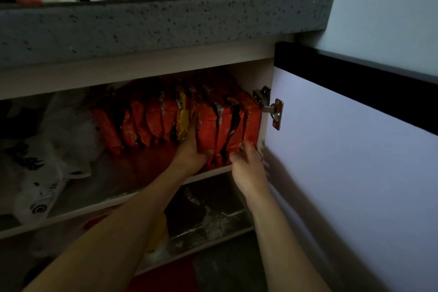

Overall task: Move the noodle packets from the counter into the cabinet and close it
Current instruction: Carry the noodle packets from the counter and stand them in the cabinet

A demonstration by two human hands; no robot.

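Both hands are inside the open cabinet, at the right end of the upper shelf (208, 172). The left hand (192, 149) holds the left side of a small group of orange noodle packets (220, 125), its fingers curled around it and the thumb across the bottom front. The right hand (246, 161) holds the bottom right corner of the same group, its fingers curled on the packets. These packets stand upright at the right end of the shelf, just beside the cabinet wall near the hinge (270, 106). More packets (142, 123) stand in a row to the left of them, leaning a little.

Most of the work seems done: many packets are already on the shelf, and this group is being set into place. Whether packets remain on the tabletop (154, 26) I cannot tell, its top is almost hidden. The cabinet door (355, 161) is wide open, so closing is left to do.
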